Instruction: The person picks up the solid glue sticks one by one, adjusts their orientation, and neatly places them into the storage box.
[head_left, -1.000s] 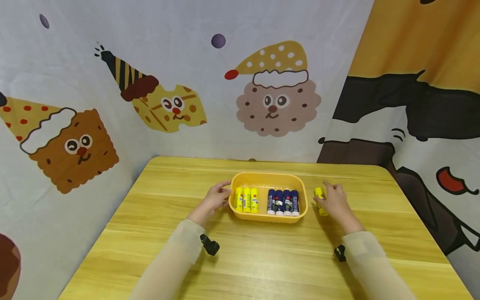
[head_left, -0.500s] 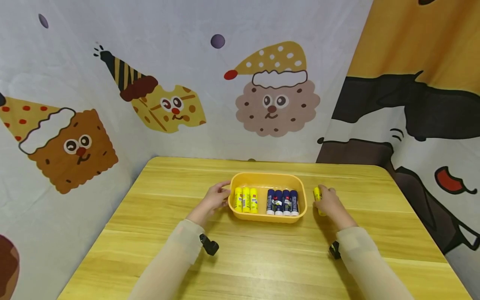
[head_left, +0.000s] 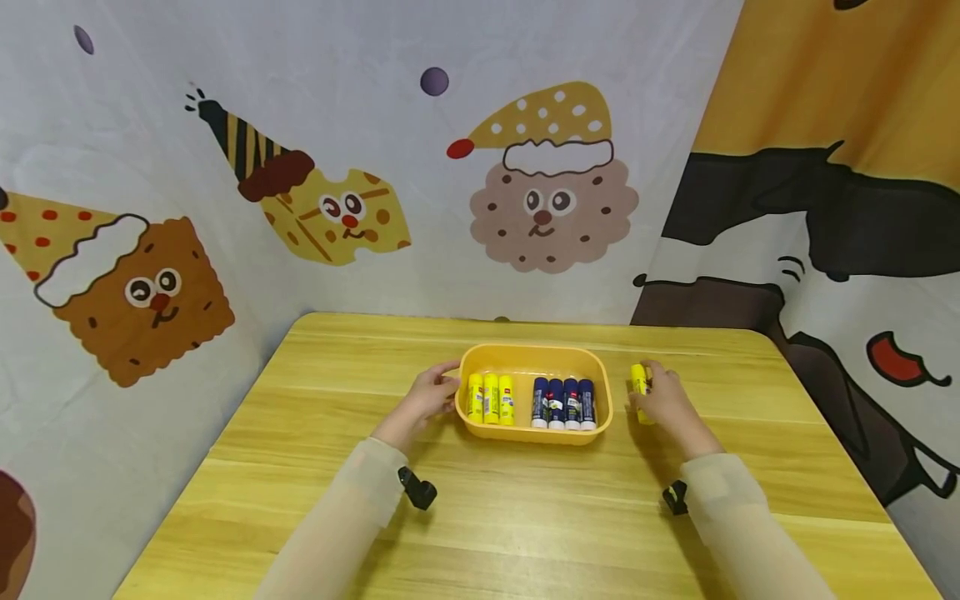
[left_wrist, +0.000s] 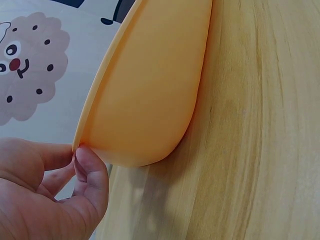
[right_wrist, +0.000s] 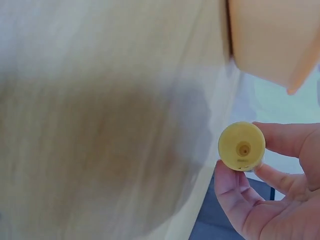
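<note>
A yellow-orange plastic tray (head_left: 536,435) stands on the table. Inside it, 3 yellow glue sticks (head_left: 491,400) lie side by side at the left, and several navy glue sticks with white ends (head_left: 556,407) lie in a row at the right. My left hand (head_left: 425,398) pinches the tray's left rim between thumb and fingers, as the left wrist view shows. To the right of the tray, my right hand (head_left: 670,407) holds another yellow glue stick (head_left: 639,381) between thumb and fingers. The stick's round end (right_wrist: 242,146) faces the right wrist camera.
The light wood table (head_left: 525,517) runs back to a wall cloth (head_left: 360,50) printed with cartoon biscuits and cheese. A small black device (head_left: 417,488) sits on the left cuff and another black device (head_left: 676,497) on the right cuff.
My right hand has closed its fingers on the yellow glue stick beside the tray and shifted it slightly upward in the head view. My left hand and the tray stay in place.
</note>
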